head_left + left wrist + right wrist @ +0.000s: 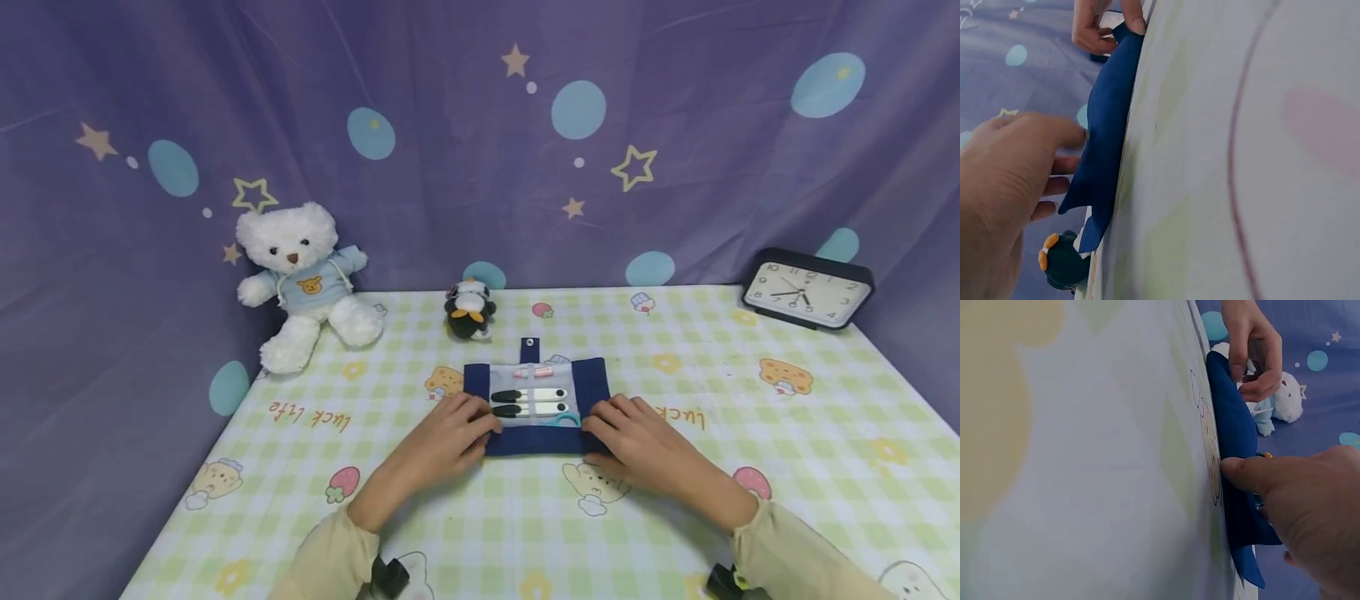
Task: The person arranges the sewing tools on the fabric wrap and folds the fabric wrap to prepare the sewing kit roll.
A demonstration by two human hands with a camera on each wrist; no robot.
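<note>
A navy fabric case (528, 442) lies unfolded on the table, its snap strap (529, 350) pointing away from me. Its clear pocket holds two white tools with black ends (534, 402), a light-blue looped handle (567, 418) and a small pink-and-white stick (532, 373). My left hand (453, 429) grips the case's left edge near the front corner, fingers curled. At the right edge my right hand (637, 437) holds the fabric, its thumb (1241, 472) against the front edge. In the right wrist view, the case's side (1260, 534) lifts off the table.
Against the purple curtain (480, 167), a white teddy bear (303, 287) sits at the back left. A small penguin toy (470, 310) lies behind the case. A black-framed clock (808, 287) stands at the back right. A patterned green-and-white cloth (420, 533) covers the table.
</note>
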